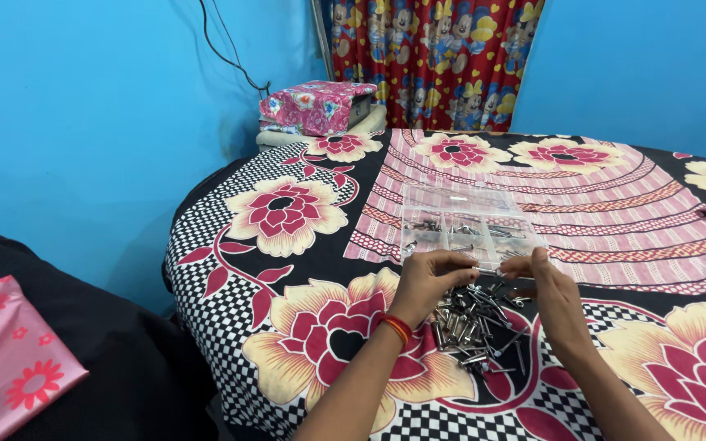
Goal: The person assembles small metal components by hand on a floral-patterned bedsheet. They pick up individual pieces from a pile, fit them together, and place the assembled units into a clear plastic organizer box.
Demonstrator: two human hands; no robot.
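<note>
We have our left hand [428, 279] and right hand [550, 296] low in the centre of the frame, fingers pinched on one thin metal pin [488, 269] between them. Under them lies a heap of screws [475, 322] on the flowered bed [288, 245]; just above, a clear plastic box [467, 214] with compartments stands open. We judge sorting is under way: next, the pin needs its matching compartment
</note>
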